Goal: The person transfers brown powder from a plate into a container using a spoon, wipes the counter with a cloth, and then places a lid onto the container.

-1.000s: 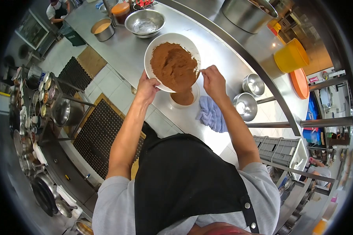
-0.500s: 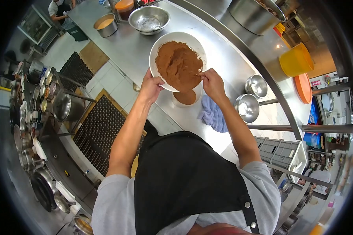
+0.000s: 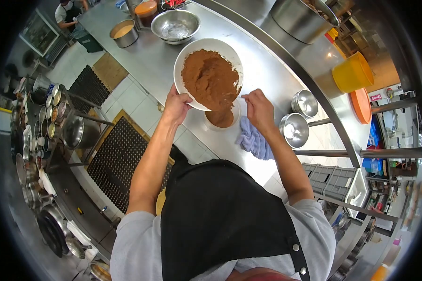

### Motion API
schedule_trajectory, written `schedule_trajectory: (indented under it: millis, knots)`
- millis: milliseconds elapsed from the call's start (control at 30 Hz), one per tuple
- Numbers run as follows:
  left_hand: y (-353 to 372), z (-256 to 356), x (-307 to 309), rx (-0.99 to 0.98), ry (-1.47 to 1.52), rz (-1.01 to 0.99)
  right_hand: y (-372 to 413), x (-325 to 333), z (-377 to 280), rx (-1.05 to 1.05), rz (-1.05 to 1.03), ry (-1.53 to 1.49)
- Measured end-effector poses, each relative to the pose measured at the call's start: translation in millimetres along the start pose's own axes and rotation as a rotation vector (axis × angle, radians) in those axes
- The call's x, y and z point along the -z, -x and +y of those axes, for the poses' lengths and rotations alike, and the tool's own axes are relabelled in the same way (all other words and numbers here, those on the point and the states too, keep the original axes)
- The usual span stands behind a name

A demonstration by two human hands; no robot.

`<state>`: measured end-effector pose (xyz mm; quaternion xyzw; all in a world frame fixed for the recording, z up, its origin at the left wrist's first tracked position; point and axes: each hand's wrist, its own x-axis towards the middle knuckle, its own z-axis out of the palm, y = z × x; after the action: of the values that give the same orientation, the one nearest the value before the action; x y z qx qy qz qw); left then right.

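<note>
My left hand (image 3: pixel 177 107) grips the lower left rim of a white bowl (image 3: pixel 179 70), thumb on the edge. The bowl tilts toward me and holds a mound of brown powder (image 3: pixel 208 75). Some powder is passing over its lower rim into a smaller white container (image 3: pixel 237 114) standing below, which has brown powder inside. My right hand (image 3: pixel 260 110) is closed in a pinch just right of the bowl's rim, apart from it. Whatever thin thing its fingers hold is too small to make out. A bluish-purple cloth (image 3: pixel 255 139) lies on the steel table below this hand.
Behind the bowl stand a steel bowl (image 3: pixel 176 25), a pot of yellowish content (image 3: pixel 124 33) and an orange-lidded jar (image 3: pixel 146 13). Steel bowls (image 3: pixel 294 130) sit at right. A raised shelf bears a yellow container (image 3: pixel 354 72) and a big pot (image 3: pixel 300 21). Another person (image 3: pixel 66 14) works far left.
My right hand has drawn back from the powder at the bowl's rim, slightly down and right. Powder now falls into the container below. The bowl has shifted slightly left.
</note>
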<state>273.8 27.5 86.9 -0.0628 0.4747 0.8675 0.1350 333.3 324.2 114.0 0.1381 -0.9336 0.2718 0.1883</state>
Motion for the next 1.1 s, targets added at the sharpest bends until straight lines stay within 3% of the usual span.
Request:
schedule_trajectory:
  millis: [100,167,533,700,833,900,1100]
  knots:
    - [-0.6,-1.8,1.5,-0.010,0.008,-0.021,-22.1,-0.7,8.5,-0.047,0.046,0.053]
    - [3.3,-0.6,1.0,-0.003,0.032,-0.008,-26.1,-8.9,16.2,-0.185,0.049,0.147]
    - [0.7,-6.4,5.8,-0.010,0.021,0.004,14.0,-19.4,-4.8,-0.089,-0.060,-0.074]
    - [6.4,-4.1,-0.8,0.005,0.001,-0.006,-41.9,-12.8,20.9,-0.072,0.167,-0.016]
    - [11.3,-1.5,-7.6,0.004,0.019,-0.018,-65.5,-16.3,32.4,-0.146,0.177,0.064]
    - [10.1,-1.4,-7.2,-0.010,0.044,-0.011,-53.8,-24.8,29.2,-0.210,0.067,0.071]
    - [6.0,-2.8,-0.2,0.002,0.018,-0.042,-32.0,-20.0,21.6,-0.084,-0.089,-0.050]
